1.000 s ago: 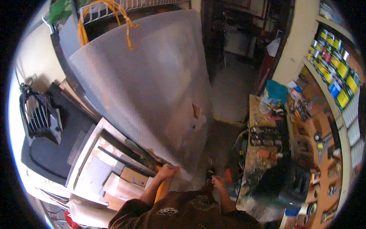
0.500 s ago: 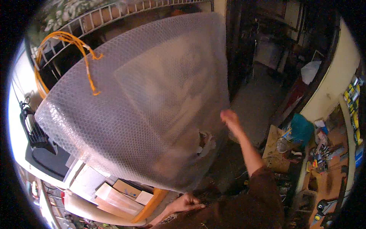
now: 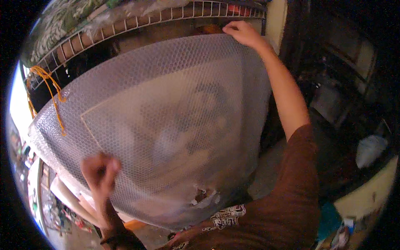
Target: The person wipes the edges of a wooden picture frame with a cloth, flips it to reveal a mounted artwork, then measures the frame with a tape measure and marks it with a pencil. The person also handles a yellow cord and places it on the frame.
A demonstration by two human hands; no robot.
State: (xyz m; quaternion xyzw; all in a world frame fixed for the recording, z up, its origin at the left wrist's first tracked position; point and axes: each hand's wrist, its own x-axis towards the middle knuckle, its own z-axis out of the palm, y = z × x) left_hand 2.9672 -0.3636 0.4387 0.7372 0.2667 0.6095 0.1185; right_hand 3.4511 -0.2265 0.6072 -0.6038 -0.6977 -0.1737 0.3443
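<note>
A large flat panel wrapped in bubble wrap (image 3: 166,125) fills the middle of the view, tilted, with a framed picture dimly showing through the wrap. My right hand (image 3: 243,33) grips its top right corner, arm stretched upward. My left hand (image 3: 100,171) is blurred and presses against the lower left face of the panel; its grip is unclear. A torn patch (image 3: 202,198) shows in the wrap near the bottom edge.
A wire shelf (image 3: 137,23) with patterned cloth on it runs above the panel. An orange cord (image 3: 48,89) hangs at the left. Dark shelving and furniture (image 3: 333,83) stand at the right, with a pale bundle (image 3: 371,150) low on the floor.
The view has tilted up. My right hand climbed from the panel's right edge to its top corner. My left hand rose from the bottom edge onto the lower left face.
</note>
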